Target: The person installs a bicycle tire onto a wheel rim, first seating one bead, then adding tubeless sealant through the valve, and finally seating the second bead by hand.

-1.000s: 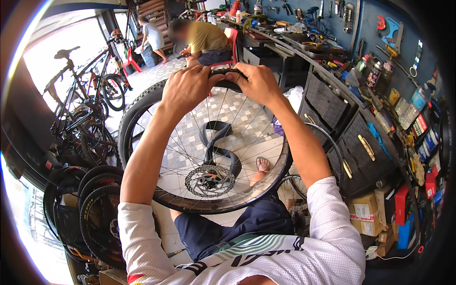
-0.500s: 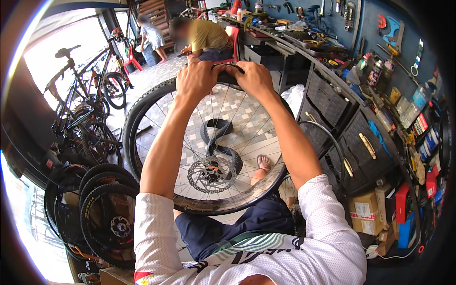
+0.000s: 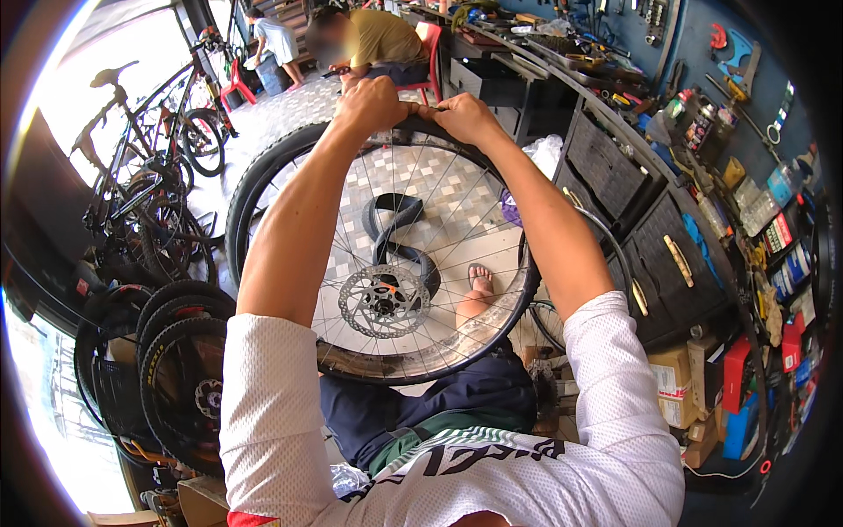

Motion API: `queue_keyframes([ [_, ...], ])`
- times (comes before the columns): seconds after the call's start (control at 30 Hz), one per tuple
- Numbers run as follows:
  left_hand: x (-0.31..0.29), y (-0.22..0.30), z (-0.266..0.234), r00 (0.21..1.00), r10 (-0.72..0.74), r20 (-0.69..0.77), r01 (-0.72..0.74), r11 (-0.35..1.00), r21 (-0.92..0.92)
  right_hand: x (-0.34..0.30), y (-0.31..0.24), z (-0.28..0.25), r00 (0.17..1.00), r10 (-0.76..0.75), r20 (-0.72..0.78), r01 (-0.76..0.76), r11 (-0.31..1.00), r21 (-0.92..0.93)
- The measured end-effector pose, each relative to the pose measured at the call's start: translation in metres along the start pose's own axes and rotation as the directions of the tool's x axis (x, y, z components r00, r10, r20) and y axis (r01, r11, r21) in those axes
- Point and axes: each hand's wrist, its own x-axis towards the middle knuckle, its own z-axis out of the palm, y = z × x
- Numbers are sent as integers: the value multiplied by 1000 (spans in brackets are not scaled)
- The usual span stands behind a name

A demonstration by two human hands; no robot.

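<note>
Far left of your left hand: parked black bicycles (image 3: 132, 167), and lower, nearer your body, a stack of black-tyred wheels (image 3: 180, 378). Next, the left curve of the black knobby rubber tyre (image 3: 246, 189) on its dark-rimmed, thin-spoked wheel.

Your left hand (image 3: 371, 105): curled over the tyre's far edge, gripping it, thumb toward the right; fingertips hidden. Below it, through the spokes: a silver perforated disc rotor (image 3: 356, 303), and on the floor a looped flat black rubber strip (image 3: 374, 227).

Your right hand (image 3: 465, 119): just beside, clamped on the same stretch, which runs crosswise between both; neither hand nearer. Wheel body slopes back from the hands toward your navy shorts (image 3: 439, 406).

Room: floor beyond the left hand, up to a seated person (image 3: 386, 44); tighter rightward, at the dark woven-front drawers (image 3: 606, 176).
</note>
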Motion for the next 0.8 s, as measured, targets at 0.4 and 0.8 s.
queue_keyframes([
  [0.4, -57, -41, -80, 984, 140, 108, -118, 975, -189, -54, -19, -31, 909, -309, -278, 340, 938, 69],
  [0.8, -96, -25, -70, 955, -29, -296, -4, 994, -108, -12, -91, -43, 840, -535, 87, 540, 840, -48],
])
